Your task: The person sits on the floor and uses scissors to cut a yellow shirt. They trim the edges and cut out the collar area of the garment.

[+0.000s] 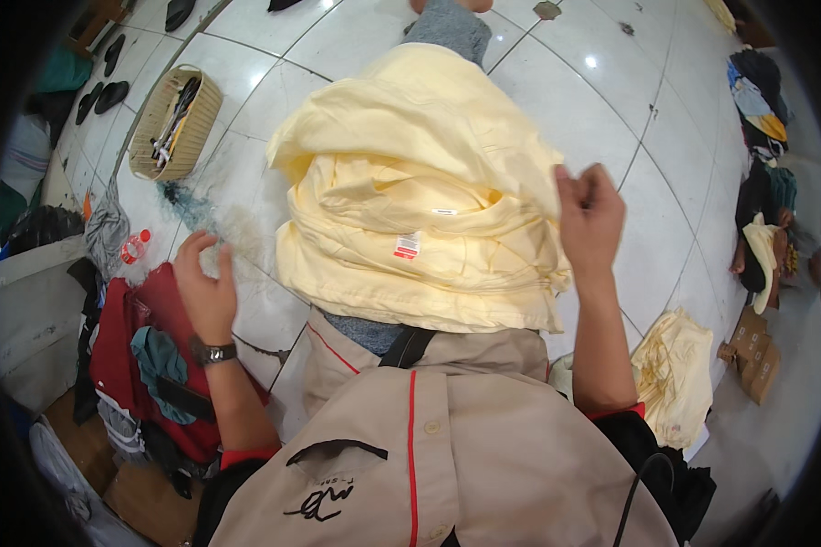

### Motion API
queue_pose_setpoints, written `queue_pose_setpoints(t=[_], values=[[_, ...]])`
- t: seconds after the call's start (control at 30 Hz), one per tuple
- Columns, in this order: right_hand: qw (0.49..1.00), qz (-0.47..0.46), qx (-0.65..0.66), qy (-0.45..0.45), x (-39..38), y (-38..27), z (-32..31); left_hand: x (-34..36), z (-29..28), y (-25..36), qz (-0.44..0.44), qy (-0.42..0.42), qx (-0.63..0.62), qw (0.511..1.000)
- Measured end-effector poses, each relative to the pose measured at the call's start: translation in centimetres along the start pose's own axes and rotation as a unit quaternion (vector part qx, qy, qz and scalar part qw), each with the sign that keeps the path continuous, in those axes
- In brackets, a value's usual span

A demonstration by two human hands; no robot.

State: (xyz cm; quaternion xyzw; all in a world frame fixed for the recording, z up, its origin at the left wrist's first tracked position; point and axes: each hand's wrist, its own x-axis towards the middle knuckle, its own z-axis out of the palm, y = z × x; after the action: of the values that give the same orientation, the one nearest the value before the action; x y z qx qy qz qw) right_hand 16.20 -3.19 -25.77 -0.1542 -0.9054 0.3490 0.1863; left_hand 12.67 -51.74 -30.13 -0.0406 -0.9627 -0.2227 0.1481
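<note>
Across my lap lies a bunched pile of pale yellow garments (374, 283), with a small white label and a white-and-red tag showing near its middle. The upper layer is lifted into loose folds toward my knees. My right hand (593, 214) is at the pile's right side, thumb and fingers pinched on the edge of a yellow garment. Off to the left, my left hand (208, 287) hangs in the air with fingers apart, touching nothing. A dark wristwatch (213, 352) is on that wrist.
A cream plastic basket (178, 123) with tools stands on the tiled floor at far left. Nearer are a red-capped bottle (135, 247) and dark red cloth (119, 351). More yellow garments (673, 374) lie at right, beside a cardboard box (753, 356). Clothes line the far right.
</note>
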Motion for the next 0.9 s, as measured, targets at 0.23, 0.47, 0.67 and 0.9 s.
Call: queue_pose_setpoints(t=[0.23, 0.47, 0.67, 0.9], values=[[0.931, 0.192, 0.033, -0.310, -1.1, -4.3, -1.6, 2.4, 4.4, 19.2, 0.306, -0.142, -0.152, 0.929], [0.962, 0.007, -0.169, -0.216, -1.6, -7.5, 2.2, 1.1, 5.3, 18.3, 0.403, -0.114, -0.111, 0.901], [0.902, 0.034, -0.174, -0.393, -3.5, -4.8, 0.2, -1.1, 2.7, 14.7, 0.417, -0.035, -0.094, 0.904], [0.723, 0.426, 0.539, -0.073, -6.5, -2.5, -1.5, -3.1, 3.5, 12.9, 0.408, -0.071, -0.081, 0.907]])
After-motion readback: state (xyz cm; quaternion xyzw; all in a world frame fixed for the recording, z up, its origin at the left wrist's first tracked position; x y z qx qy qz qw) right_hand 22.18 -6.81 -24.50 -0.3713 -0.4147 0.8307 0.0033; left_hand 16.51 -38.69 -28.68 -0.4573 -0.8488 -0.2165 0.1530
